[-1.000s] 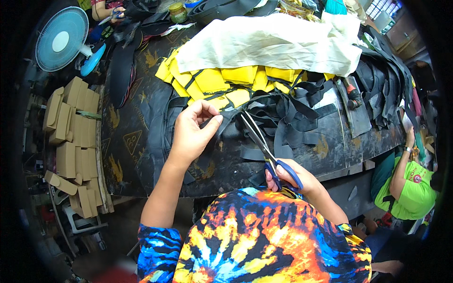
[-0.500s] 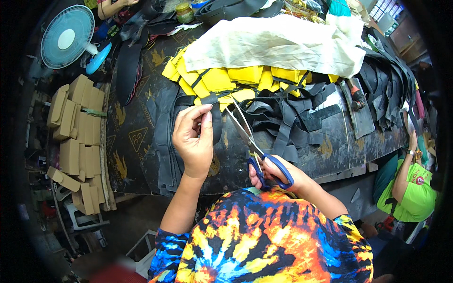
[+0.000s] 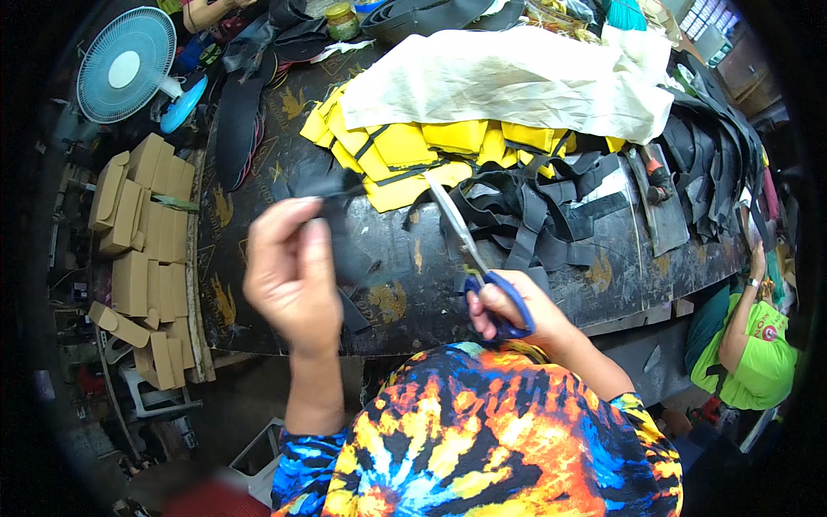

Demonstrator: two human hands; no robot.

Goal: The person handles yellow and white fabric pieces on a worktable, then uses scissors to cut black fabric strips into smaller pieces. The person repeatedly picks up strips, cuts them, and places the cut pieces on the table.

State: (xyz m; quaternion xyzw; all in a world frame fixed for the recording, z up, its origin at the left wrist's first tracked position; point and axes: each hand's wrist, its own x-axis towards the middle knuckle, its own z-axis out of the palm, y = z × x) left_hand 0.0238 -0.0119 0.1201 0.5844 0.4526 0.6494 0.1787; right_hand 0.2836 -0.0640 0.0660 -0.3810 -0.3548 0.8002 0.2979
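Observation:
My left hand [image 3: 295, 277], smeared by motion, pinches a black strip of fabric-like material [image 3: 343, 220] between thumb and fingers. The strip is blurred and hangs over the dark tabletop. In my right hand [image 3: 538, 312] is a pair of scissors [image 3: 458, 222] with blue handles. My fingers are through the handle loops, and the blades lie close together, pointing away. Beyond their tips are yellow pieces with black bands [image 3: 396, 185], partly under a white cloth [image 3: 508, 77]. A tangle of black straps [image 3: 530, 211] lies right of the blades.
Black cut pieces [image 3: 702, 164] are heaped at the table's right, beside a red-and-black tool [image 3: 658, 179]. Cardboard boxes [image 3: 131, 284] and a fan [image 3: 126, 71] stand left. A person in a green shirt [image 3: 758, 349] works at right; another person's arm [image 3: 207, 13] shows at top left.
My left hand has moved left and toward me with the black strip, off the spot where dark strips lay. The scissor blades have come together.

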